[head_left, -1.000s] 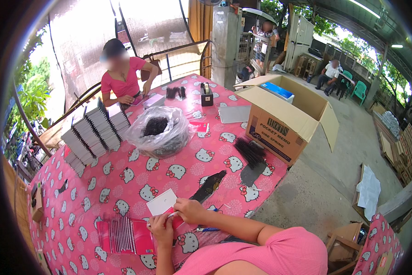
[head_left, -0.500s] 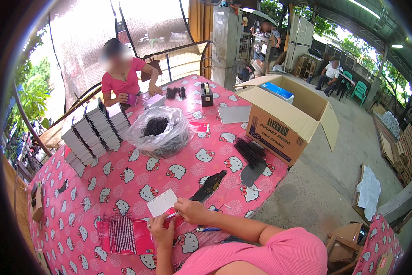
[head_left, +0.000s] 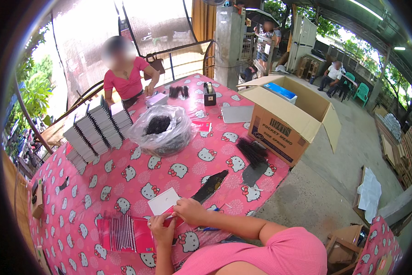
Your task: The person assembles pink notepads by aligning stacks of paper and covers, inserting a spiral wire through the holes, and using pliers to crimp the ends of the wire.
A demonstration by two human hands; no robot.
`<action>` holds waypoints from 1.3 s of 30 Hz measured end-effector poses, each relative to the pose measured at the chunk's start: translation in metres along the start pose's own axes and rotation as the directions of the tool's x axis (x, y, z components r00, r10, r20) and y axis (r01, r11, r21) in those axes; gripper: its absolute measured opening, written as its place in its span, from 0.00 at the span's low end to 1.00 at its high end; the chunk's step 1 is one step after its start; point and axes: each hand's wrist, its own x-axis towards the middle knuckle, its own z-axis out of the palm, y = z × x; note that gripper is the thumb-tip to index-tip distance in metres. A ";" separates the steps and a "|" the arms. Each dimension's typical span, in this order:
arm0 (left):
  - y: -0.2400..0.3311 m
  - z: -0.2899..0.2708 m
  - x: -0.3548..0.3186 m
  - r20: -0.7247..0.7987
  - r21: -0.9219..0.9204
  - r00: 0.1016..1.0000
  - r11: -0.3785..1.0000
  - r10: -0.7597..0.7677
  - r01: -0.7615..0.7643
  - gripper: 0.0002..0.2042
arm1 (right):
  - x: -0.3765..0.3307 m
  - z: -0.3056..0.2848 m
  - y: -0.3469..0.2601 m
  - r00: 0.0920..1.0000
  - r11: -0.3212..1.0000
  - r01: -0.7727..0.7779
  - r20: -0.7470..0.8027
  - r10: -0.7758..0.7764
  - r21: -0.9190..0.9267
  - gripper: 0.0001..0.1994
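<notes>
A small memo pad point(head_left: 163, 201) with a white page and a row of punched holes along one edge lies in front of me, its pink cover partly showing under my fingers. My left hand point(head_left: 162, 228) pinches the pad's near edge. Beside it on the right, my right hand point(head_left: 190, 211) grips the same edge with bent fingers. A fanned row of pink memo pads with dark spiral wires point(head_left: 123, 233) lies just left of my left hand. Beyond my right hand is a torn black plastic piece point(head_left: 211, 185). A blue-handled tool point(head_left: 210, 228) is partly hidden under my right forearm.
A plastic bag of black spirals point(head_left: 162, 133) stands mid-table, near stacks of bound pads point(head_left: 93, 128). An open cardboard box point(head_left: 279, 128) is at the right edge, beside loose black spirals point(head_left: 251, 153). A tape dispenser point(head_left: 209, 96) stands farther back. A co-worker point(head_left: 128, 78) is across the table.
My hands stay on the memo pad with little visible movement. Across the table, the purple pad that was in the co-worker's hand no longer shows there. The whole view has shifted slightly.
</notes>
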 end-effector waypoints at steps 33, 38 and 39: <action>0.007 -0.011 0.012 0.139 -0.240 0.986 0.962 -0.095 0.126 0.32 | 0.029 -0.029 -0.030 0.802 0.977 -0.200 0.559 0.209 -0.079 0.12; 0.005 -0.015 0.012 0.158 -0.266 0.983 0.955 -0.093 0.133 0.33 | 0.034 -0.035 -0.045 0.786 0.994 -0.098 0.608 0.113 -0.058 0.11; 0.009 -0.013 0.016 0.131 -0.244 0.991 0.968 -0.031 0.063 0.32 | 0.030 -0.028 -0.036 0.783 0.991 -0.117 0.608 0.130 -0.062 0.11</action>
